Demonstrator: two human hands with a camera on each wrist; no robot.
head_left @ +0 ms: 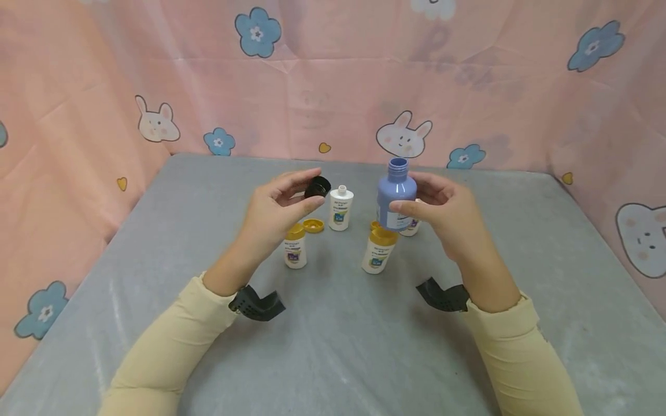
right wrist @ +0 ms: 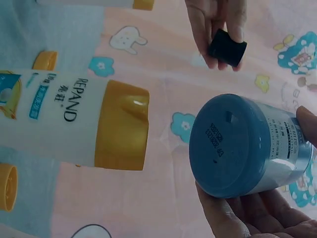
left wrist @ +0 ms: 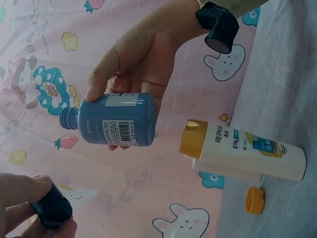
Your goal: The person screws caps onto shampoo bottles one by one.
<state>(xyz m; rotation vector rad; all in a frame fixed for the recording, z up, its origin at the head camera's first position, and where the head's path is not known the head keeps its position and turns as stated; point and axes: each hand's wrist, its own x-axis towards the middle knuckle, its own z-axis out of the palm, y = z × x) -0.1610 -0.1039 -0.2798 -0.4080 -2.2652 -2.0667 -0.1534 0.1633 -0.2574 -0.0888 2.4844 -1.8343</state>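
Note:
My left hand [head_left: 276, 205] pinches a black cap [head_left: 317, 186] between thumb and fingers, its hollow side visible in the head view. Across from it, my right hand [head_left: 442, 208] grips a blue bottle [head_left: 396, 193] by its body. That bottle is uncapped, with a bare threaded neck, and is held above the table. The right wrist view shows the bottle's base [right wrist: 223, 144] with printed numbers. Just below it stands a white bottle with a gold cap [head_left: 378, 251]. Another gold-capped white bottle [head_left: 295, 248] stands below the left hand.
A white bottle without its cap [head_left: 340, 208] stands farther back, near a loose gold cap [head_left: 313, 225]. Behind the right hand, another white bottle [head_left: 410, 226] is partly hidden, beside a second gold cap [head_left: 374, 225]. A pink patterned curtain [head_left: 333, 86] borders the grey table [head_left: 333, 346].

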